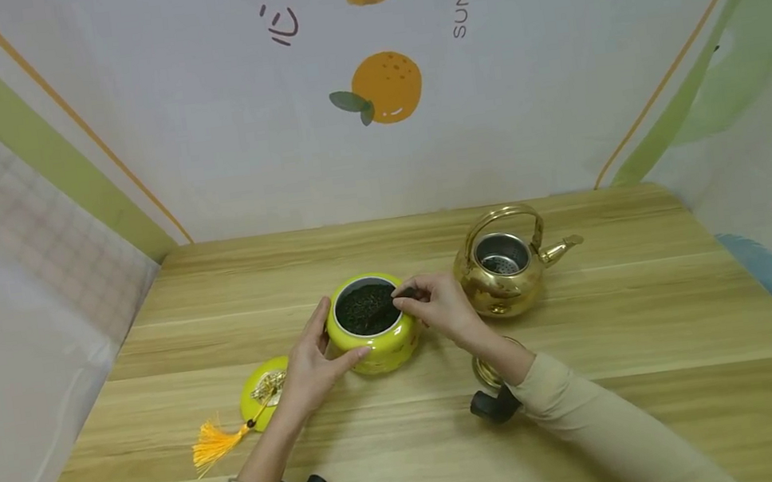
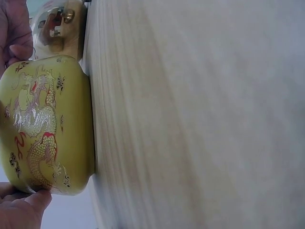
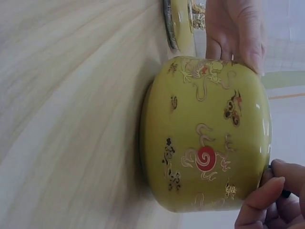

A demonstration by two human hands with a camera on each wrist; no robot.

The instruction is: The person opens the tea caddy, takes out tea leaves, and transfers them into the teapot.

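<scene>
A yellow jar [image 1: 387,351] with a dragon pattern stands uncovered on the table, dark loose leaves [image 1: 364,310] inside it. The left hand [image 1: 311,367] grips its left side, thumb on the front and fingers behind. At the jar's right rim, the right hand [image 1: 445,310] pinches a small dark object [image 1: 407,295] between thumb and fingers; its far end cannot be made out against the leaves. In the right wrist view, the right hand [image 3: 276,200] is at the rim of the jar [image 3: 205,138], mostly hiding the dark piece.
A gold teapot [image 1: 504,291] with a raised handle and a strainer inside stands uncovered to the right, spout pointing right. A gold lid [image 1: 487,373] lies partly under the right forearm. The yellow jar lid [image 1: 254,392] with an orange tassel [image 1: 217,445] lies left of the left hand.
</scene>
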